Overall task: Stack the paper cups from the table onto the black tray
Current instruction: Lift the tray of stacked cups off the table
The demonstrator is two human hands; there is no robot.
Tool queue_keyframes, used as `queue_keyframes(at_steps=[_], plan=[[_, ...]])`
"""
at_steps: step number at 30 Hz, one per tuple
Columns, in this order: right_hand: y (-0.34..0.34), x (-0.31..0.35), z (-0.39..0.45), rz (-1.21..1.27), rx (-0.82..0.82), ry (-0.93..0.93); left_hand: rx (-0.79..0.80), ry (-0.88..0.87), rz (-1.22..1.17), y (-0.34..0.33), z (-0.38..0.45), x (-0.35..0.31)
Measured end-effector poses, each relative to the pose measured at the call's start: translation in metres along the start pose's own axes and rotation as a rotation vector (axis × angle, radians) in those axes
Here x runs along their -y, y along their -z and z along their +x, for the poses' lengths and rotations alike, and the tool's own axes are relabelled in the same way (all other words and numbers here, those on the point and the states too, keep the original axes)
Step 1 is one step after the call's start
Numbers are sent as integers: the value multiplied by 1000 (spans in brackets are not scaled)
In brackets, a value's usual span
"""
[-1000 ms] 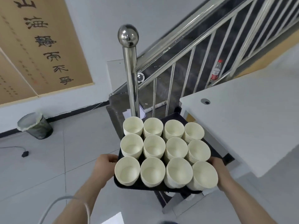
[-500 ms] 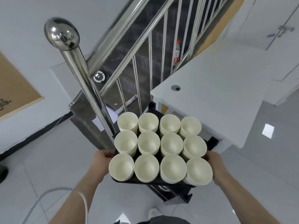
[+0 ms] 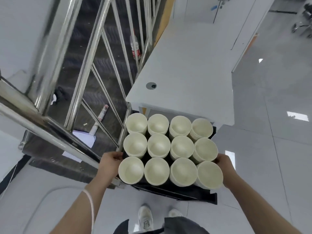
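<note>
We carry the black tray [image 3: 170,190] in the air between our two hands, and on it stand the paper cups [image 3: 158,145], nested in stacks and set in three rows of four, open mouths up. The stacks stand touching one another and hide nearly all of the tray; only its near edge and a dark strip at the far right corner show. Our left hand [image 3: 110,163] grips the tray's left edge, fingers curled over the rim just beside the nearest left stacks. Our right hand [image 3: 224,166] holds the right edge, mostly hidden behind the near right stack, its fingers wrapped around the side as far as we can tell. So the load sits between the two grips, level with our hands and out in front of our body.

Just beyond the far row lies the white table [image 3: 185,78], its corner close to the tray, with a round cable grommet [image 3: 151,85] in its top. To our left runs a steel stair railing [image 3: 94,53], and behind its bars a plastic bottle [image 3: 135,46] stands on the stairs. Below the tray we see our shoes [image 3: 145,217] on the pale tiled floor [image 3: 270,157].
</note>
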State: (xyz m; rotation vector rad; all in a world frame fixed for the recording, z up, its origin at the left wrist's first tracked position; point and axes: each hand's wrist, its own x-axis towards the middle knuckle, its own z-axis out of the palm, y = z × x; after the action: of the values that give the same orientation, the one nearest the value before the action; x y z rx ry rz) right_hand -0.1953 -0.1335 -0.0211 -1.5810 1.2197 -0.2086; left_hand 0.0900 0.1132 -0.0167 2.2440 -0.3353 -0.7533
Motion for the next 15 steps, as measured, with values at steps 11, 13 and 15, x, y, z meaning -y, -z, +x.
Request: queue_keyframes(at_steps=[11, 13, 15], plan=[[-16, -16, 12, 68, -107, -141, 137, -8, -8, -28, 69, -3], [-18, -19, 17, 61, -120, -163, 139, -1, -18, -33, 73, -4], [-19, -24, 21, 55, -127, -174, 135, -1, -24, -40, 78, -4]])
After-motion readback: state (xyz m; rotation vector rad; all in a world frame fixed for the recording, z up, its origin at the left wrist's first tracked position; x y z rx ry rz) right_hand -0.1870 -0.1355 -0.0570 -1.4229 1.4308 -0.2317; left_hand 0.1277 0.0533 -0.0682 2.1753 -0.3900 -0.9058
